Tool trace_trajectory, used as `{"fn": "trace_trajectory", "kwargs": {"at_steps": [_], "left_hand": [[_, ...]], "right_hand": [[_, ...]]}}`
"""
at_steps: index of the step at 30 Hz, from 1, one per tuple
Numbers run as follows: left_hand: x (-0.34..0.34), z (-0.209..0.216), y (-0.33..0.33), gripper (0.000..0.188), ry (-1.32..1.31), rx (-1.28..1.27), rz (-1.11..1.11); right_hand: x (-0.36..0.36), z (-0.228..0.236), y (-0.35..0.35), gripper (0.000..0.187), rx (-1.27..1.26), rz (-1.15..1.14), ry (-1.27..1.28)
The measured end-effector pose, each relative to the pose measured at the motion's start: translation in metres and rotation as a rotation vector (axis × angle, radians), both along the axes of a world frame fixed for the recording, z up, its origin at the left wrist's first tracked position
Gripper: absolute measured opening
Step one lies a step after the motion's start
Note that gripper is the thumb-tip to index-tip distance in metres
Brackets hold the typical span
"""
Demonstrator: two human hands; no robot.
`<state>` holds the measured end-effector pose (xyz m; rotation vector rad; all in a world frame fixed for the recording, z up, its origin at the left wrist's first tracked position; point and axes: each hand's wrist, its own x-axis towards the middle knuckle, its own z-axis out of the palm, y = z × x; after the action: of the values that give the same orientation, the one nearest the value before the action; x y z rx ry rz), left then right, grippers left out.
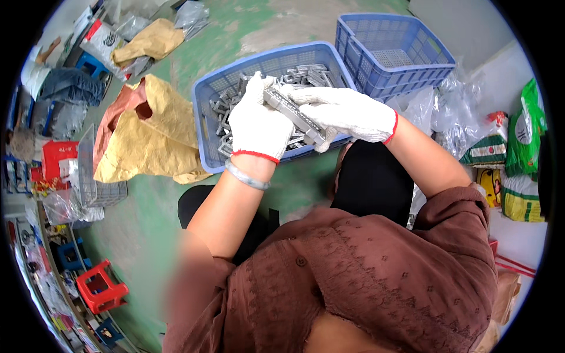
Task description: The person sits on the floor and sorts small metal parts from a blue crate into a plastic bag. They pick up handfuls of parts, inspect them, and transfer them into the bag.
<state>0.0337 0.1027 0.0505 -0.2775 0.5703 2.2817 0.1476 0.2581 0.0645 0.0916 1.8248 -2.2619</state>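
Person in brown top [365,265] is sitting at a blue crate [202,129], holding a grey metal part above it.
Just beyond it I'm seeing a second blue crate [400,77] standing; white-gloved right hand [356,115] is closing around the part's far side and lower end, left hand [256,126] is pinching its upper end; loose metal pieces [306,75] are lying inside the nearer crate.

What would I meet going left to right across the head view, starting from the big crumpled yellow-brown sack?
Crumpled yellow-brown sack, white-gloved left hand with red cuff trim, long grey metal part, white-gloved right hand with red cuff trim, shiny green plastic bag.
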Motion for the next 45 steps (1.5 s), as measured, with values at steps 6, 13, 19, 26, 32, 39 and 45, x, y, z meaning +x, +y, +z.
{"fn": "trace_trajectory", "kwargs": {"at_steps": [6, 13, 19, 26, 32, 39, 45], "left_hand": [[0.005, 0.013, 0.047, 0.026, 0.081, -0.203, 0.012], [0.005, -0.001, 0.091, 0.032, 0.119, -0.145, -0.216], [0.024, -0.018, 0.126, 0.030, 0.193, -0.171, -0.390], [-0.003, -0.071, 0.112, 0.034, 0.321, -0.507, -0.460], [-0.033, -0.120, 0.049, 0.038, 0.294, -0.635, -0.505], [-0.037, -0.139, 0.046, 0.036, 0.399, -0.781, -0.551], [-0.017, -0.133, 0.074, 0.034, 0.585, -0.891, -0.647]], "right_hand": [[0.007, 0.002, 0.034, 0.074, 0.344, 0.008, 0.145], [0.031, 0.000, 0.091, 0.065, 0.179, -0.108, 0.008], [0.065, -0.022, 0.133, 0.055, 0.085, -0.185, -0.050], [0.134, -0.071, 0.205, 0.055, 0.151, -0.490, -0.161], [0.181, -0.129, 0.236, 0.053, 0.215, -0.746, -0.358], [0.160, -0.140, 0.263, 0.055, 0.526, -0.661, -0.335], [0.103, -0.149, 0.266, 0.048, 0.438, -0.543, -0.300]]}}
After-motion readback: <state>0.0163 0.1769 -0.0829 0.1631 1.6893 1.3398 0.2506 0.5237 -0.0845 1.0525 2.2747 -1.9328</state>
